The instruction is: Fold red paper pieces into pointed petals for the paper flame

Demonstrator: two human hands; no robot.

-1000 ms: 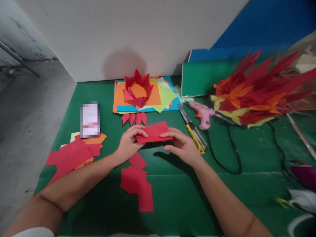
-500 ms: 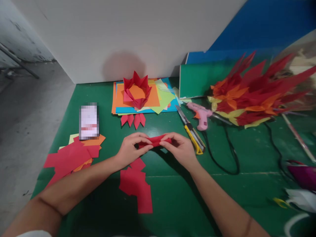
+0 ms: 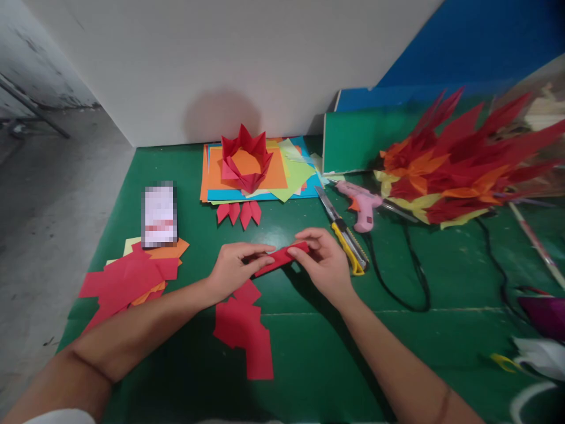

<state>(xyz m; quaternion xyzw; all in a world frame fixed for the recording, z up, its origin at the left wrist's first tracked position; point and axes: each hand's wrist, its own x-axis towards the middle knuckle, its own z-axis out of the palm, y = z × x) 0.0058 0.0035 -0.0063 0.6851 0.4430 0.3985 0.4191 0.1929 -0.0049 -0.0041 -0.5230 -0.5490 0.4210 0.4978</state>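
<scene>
Where a second ago a flat red sheet spanned both hands, it is now a narrow folded strip (image 3: 282, 257) on the mat (image 3: 441, 282), tilted toward 2 o'clock; left hand (image 3: 233, 268) and right hand (image 3: 324, 262) pinch its ends, knife (image 3: 344, 232) at 3 o'clock, so the folding advances

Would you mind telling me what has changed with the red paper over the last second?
The red paper, a flat rectangle a second ago, is now folded into a narrow strip. Both the left hand and the right hand keep pinching its ends. The red paper crown, the utility knife and the glue gun have not moved.
</scene>
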